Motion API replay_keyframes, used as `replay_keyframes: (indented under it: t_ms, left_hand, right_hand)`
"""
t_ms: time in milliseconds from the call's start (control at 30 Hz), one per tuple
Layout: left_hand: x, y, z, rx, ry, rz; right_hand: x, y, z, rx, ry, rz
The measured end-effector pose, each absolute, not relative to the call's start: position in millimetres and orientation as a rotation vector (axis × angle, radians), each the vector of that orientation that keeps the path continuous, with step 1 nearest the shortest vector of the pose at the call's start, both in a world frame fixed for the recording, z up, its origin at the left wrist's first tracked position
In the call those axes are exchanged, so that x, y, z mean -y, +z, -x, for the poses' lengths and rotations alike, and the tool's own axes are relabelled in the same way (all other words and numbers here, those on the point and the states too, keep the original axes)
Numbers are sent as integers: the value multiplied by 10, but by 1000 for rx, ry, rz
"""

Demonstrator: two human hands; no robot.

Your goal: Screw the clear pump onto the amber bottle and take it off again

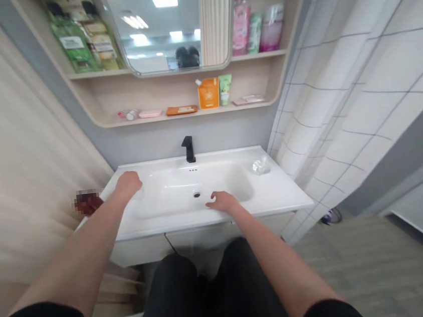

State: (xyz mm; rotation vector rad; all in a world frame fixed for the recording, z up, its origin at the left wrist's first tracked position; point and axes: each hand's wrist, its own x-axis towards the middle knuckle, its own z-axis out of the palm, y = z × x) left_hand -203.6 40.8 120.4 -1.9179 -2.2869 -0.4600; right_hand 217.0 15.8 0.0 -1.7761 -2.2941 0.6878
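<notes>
White sink (173,195), bottle labels (72,42) too blurred, right hand (224,201) loosely parted, left hand (128,184), grip unclear

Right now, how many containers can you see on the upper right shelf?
3: a pink pump bottle nearest the mirror, a green tube in the middle, and a pink-purple container at the right. Others may be hidden behind.

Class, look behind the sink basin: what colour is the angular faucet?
The angular faucet is black, shown best in the head view.
</notes>
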Motion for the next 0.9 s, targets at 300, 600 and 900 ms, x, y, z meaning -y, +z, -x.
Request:
replay_keyframes:
  t_ms: [300, 600, 900]
  left_hand:
    - [243, 256, 50, 2138, -1073, 2415]
    - [112, -18, -233, 2414, -1555, 2416]
    - [142, -44, -247, 2476, -1289, 2381]
  right_hand:
    - [-179, -77, -2272, 2322, 869, 1387]
    - [-134, -153, -2310, 2164, 679, 1292]
    - [-100, -163, -2314, 2173, 638, 1218]
